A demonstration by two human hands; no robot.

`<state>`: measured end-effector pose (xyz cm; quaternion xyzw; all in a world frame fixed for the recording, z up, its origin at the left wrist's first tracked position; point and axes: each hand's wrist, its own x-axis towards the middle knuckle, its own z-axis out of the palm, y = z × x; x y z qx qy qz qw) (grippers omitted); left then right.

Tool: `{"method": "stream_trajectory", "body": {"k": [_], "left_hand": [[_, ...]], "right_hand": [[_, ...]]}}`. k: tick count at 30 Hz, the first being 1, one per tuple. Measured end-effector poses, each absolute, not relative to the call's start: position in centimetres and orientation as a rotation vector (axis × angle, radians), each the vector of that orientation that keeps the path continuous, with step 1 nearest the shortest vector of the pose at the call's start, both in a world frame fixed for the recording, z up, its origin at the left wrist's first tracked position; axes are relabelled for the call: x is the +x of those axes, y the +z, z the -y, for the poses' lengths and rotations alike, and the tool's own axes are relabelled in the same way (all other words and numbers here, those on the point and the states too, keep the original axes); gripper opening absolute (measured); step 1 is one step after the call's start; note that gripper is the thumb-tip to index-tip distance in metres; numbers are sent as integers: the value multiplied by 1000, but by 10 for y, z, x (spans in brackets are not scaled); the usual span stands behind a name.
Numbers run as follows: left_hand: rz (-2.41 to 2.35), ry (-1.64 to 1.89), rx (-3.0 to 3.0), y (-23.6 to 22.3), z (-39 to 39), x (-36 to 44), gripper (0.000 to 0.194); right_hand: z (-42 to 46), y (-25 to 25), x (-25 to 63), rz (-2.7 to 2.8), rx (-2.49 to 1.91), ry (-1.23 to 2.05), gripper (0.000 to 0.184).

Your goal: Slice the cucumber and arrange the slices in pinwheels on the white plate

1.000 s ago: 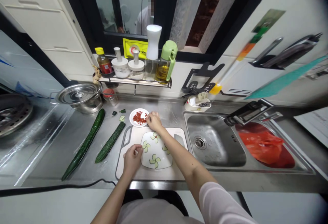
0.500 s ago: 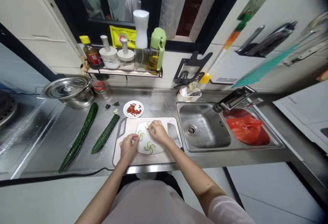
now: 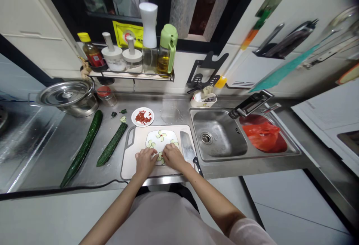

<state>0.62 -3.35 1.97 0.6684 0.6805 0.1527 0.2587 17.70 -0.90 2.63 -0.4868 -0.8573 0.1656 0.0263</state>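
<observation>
A white plate (image 3: 155,134) lies on a pale cutting board (image 3: 130,164). Thin cucumber slices (image 3: 161,135) form pinwheel flowers around the plate, at least some with a red bit at the centre. At its near edge, my left hand (image 3: 144,161) rests beside the closest flower (image 3: 160,158), thumb and forefinger curved and slightly apart. My right hand (image 3: 174,157) reaches that flower from the other side with its fingers bent together; anything between the tips is too small to make out. A knife (image 3: 187,146) lies along the board's right side. Beyond the board stands a small dish (image 3: 134,119) of red pieces (image 3: 143,117).
Left of the board lie a cut cucumber (image 3: 112,144) and a whole cucumber (image 3: 82,147). A lidded steel pot (image 3: 81,104) stands behind them. The sink (image 3: 224,140) is to the right, with a red bag (image 3: 262,136) in its second basin. Seasoning jars (image 3: 113,60) line the wall shelf.
Both hands have come from the plate's left and far parts to its near edge. The plate appears turned, with its flowers in different places. My view has shifted slightly.
</observation>
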Motion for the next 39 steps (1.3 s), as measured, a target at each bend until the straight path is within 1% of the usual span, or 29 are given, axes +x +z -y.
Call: {"method": "stream_trajectory", "body": {"k": [20, 33, 39], "left_hand": [[-1831, 247, 1873, 13, 32, 22, 16], [-1843, 250, 1866, 9, 31, 21, 18], [-1840, 261, 1846, 12, 32, 21, 15]], "right_hand": [[13, 16, 172, 2723, -1489, 455, 18], [13, 15, 172, 2684, -1509, 466, 21], [11, 17, 176, 2671, -1519, 451, 22]]}}
